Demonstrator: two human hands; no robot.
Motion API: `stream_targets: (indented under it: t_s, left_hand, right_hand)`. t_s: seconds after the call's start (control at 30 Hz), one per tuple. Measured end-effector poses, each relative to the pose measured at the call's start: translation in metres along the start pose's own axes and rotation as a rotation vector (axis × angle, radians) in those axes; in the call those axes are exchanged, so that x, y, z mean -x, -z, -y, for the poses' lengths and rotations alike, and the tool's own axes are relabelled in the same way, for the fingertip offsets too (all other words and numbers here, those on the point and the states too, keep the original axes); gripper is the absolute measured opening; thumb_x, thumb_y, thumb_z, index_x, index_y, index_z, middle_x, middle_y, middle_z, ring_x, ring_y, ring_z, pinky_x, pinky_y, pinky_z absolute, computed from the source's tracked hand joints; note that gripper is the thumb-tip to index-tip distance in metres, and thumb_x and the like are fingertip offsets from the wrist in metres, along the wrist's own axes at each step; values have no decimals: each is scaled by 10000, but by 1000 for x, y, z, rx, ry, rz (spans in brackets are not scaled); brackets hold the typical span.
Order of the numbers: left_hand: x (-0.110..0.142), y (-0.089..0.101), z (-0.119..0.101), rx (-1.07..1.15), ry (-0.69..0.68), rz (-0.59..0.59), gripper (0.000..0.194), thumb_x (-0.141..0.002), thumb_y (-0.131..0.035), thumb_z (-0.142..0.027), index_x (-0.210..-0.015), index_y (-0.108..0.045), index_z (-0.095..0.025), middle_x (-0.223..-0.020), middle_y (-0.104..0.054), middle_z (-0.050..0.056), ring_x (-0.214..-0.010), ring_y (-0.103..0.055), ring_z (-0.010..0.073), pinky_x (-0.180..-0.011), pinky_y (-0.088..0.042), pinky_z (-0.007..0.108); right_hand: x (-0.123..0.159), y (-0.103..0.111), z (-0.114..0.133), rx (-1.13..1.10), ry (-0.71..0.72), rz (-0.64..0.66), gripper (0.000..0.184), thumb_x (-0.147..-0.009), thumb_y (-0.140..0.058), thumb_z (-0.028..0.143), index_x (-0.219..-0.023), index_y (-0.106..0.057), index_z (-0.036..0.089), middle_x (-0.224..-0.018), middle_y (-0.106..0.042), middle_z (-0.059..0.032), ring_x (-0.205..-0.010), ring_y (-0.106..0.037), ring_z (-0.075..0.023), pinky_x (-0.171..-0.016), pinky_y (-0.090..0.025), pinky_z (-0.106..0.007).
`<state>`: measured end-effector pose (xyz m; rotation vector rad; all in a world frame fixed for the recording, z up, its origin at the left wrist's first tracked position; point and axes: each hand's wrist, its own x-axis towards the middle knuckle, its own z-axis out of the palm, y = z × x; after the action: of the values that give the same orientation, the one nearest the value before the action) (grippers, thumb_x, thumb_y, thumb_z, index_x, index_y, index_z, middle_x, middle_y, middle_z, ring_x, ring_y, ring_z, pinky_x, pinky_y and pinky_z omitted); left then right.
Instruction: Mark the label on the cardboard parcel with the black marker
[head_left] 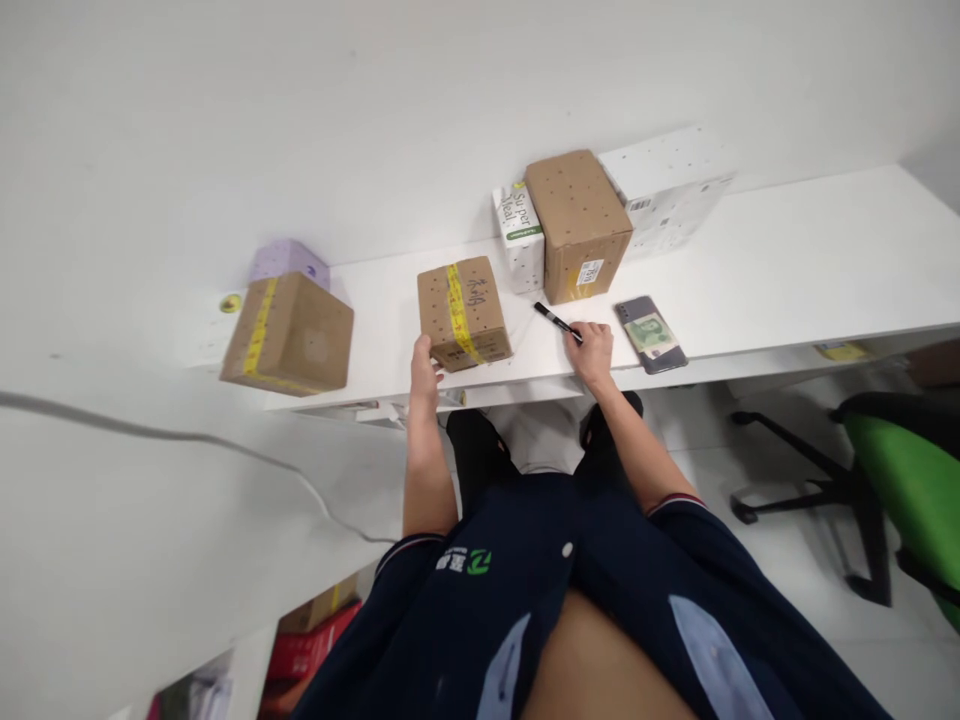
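**Right hand (592,347) on the marker (556,321), left hand (424,372) at the taped box (442,305)**

A long white desk (810,260) runs along the wall. A green chair (911,480) stands before its front edge, towards the right. At the desk's back edge rises a tall brown box (566,205); another brown box (319,325), banded in yellow tape, sits at the left end. A patterned white box (671,215) stands behind the tall one's right side. The taped box, marked with dark handwriting, lies near the front edge, left of the middle. A white carton (525,258) adjoins the tall box's left side, and a purple box (289,258) is partly hidden at the left end.

The left hand is half curled, thumb against the taped box's near left corner; whether it grips cannot be told. The right hand, resting near the front edge, closes its fingers round the marker. To its right, at that edge, lies a phone (670,360) bearing a green banknote (651,333).
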<state>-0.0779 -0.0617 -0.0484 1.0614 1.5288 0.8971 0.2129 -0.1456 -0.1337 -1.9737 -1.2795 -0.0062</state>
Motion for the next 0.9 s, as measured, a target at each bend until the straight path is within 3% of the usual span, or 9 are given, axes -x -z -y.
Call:
stream_targets:
  t_s: [0.07,0.17,0.27,0.33,0.5,0.67,0.8,0.9]
  left_hand:
    - [3,0,-2,-40,-90,-37,447,-885,-417,-566,-1240,-567,-339,-1313,-631,29,-1152,-629,263,-951,-522,419]
    - [4,1,-11,-133,-381,-106,488,-883,-485,-457,-1350,-525,-323,-1375,-584,50,-1271,-547,234,-1075,-460,386]
    - [6,-1,-20,-303,-645,-157,445,-914,-470,-445,-1312,-596,-291,-1413,-511,79,-1358,-458,215,-1153,-384,358]
    - [9,-4,-24,-406,-727,-151,403,-934,-458,-452,-1239,-661,-284,-1439,-452,83,-1408,-400,226,-1183,-344,376]
    - [13,-9,-28,-532,-756,-112,387,-959,-433,-437,-1154,-727,-276,-1432,-410,92,-1420,-365,270,-1212,-284,423]
    - [17,-8,-34,-588,-691,-128,361,-961,-440,-424,-1121,-737,-295,-1385,-430,85,-1387,-376,289,-1203,-283,437]
    - [19,-6,-38,-576,-676,-102,361,-958,-444,-450,-1112,-734,-300,-1368,-432,81,-1396,-349,296,-1214,-260,442]
    - [6,2,-45,-519,-668,-32,405,-956,-430,-499,-1038,-751,-268,-1356,-440,83,-1385,-373,290,-1231,-236,424]
  right_hand:
    - [1,0,1,9,-3,-14,208,-879,-569,302,-954,-730,194,-939,-727,-135,-930,-521,-310,-845,-420,-458]
    - [2,0,2,31,1,-51,200,-873,-577,310,-937,-734,204,-930,-723,-129,-942,-513,-308,-824,-423,-448]
    - [3,0,3,51,-2,-85,199,-870,-585,324,-936,-736,213,-956,-722,-120,-970,-512,-314,-826,-424,-449]
    - [4,1,4,50,-2,-105,210,-884,-571,331,-946,-734,213,-992,-719,-122,-999,-512,-320,-838,-423,-455]
    - [5,6,5,-1,6,-102,249,-928,-498,311,-970,-716,200,-1030,-697,-143,-1031,-507,-321,-902,-407,-484]
    - [4,5,4,6,19,-125,228,-921,-501,303,-925,-708,205,-983,-699,-134,-993,-526,-312,-901,-413,-478]
    - [3,3,1,16,56,-172,221,-922,-497,300,-917,-698,208,-959,-708,-119,-969,-552,-298,-903,-424,-466]
    - [3,5,0,-23,90,-179,219,-922,-476,276,-935,-682,201,-972,-712,-115,-974,-578,-285,-934,-432,-467]
